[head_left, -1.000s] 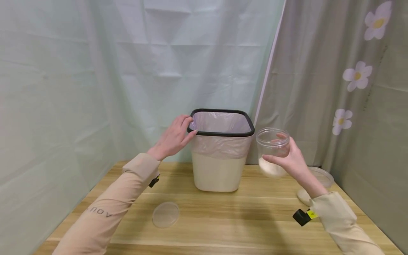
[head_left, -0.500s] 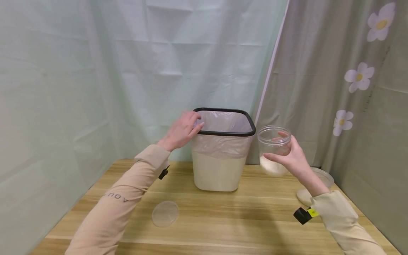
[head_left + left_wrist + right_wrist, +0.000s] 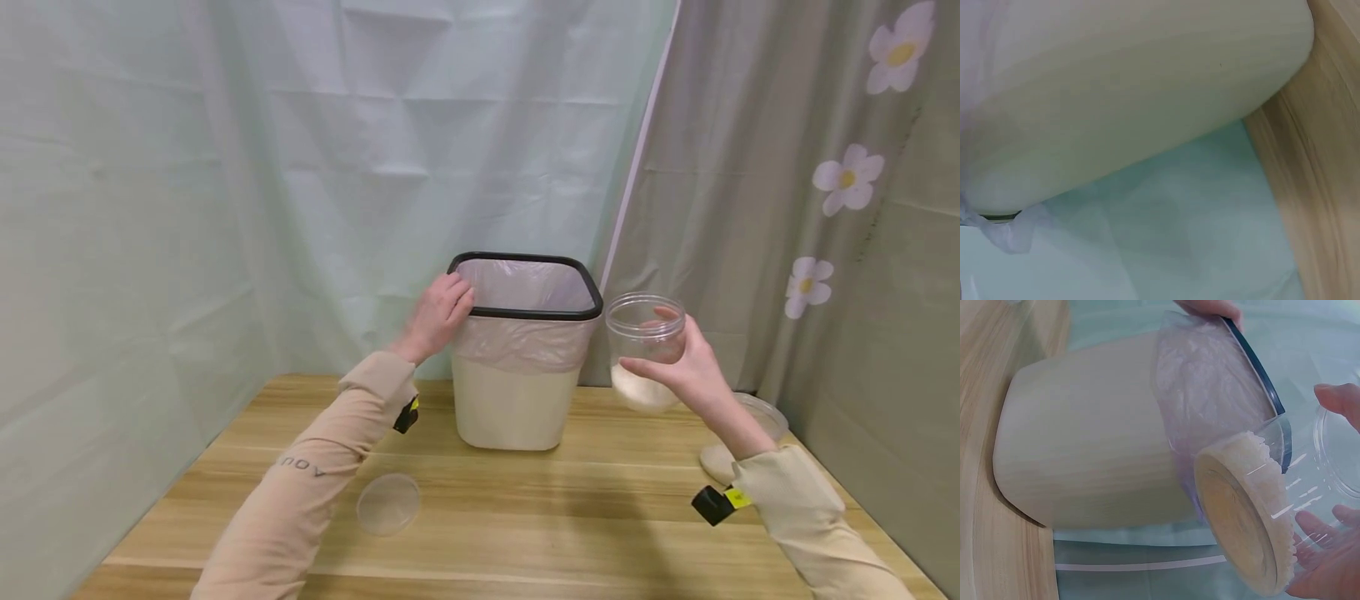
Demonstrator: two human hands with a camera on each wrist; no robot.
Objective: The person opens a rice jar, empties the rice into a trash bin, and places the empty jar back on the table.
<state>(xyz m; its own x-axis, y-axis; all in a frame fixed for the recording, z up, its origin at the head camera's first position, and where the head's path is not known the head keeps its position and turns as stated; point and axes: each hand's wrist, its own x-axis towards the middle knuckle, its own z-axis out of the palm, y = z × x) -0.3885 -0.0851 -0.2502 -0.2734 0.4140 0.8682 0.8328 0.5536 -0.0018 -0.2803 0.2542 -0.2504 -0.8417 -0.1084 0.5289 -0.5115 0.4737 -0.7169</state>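
A white trash can (image 3: 513, 408) with a black rim and a thin plastic liner (image 3: 517, 346) stands on the table. My left hand (image 3: 437, 317) grips its left rim, the fingers curled over the edge. In the right wrist view, fingertips of the left hand (image 3: 1213, 307) show at the far rim. The left wrist view holds mostly the can's side, with a loose flap of liner (image 3: 1013, 234). Right of the can, my right hand (image 3: 693, 371) holds a clear, lidless jar (image 3: 637, 337) above the table. White grainy stuff (image 3: 1272, 506) fills the bottom of the jar.
A translucent round disc (image 3: 387, 505) lies on the wooden table (image 3: 495, 517) at front left. Partly hidden behind the right forearm is another clear jar (image 3: 765, 414) with pale contents. Curtains (image 3: 360, 167) hang close behind the table and along its sides.
My left hand has shifted slightly right along the can's left rim, and its fingers have settled lower over the edge. My right hand and the jar have hardly moved.
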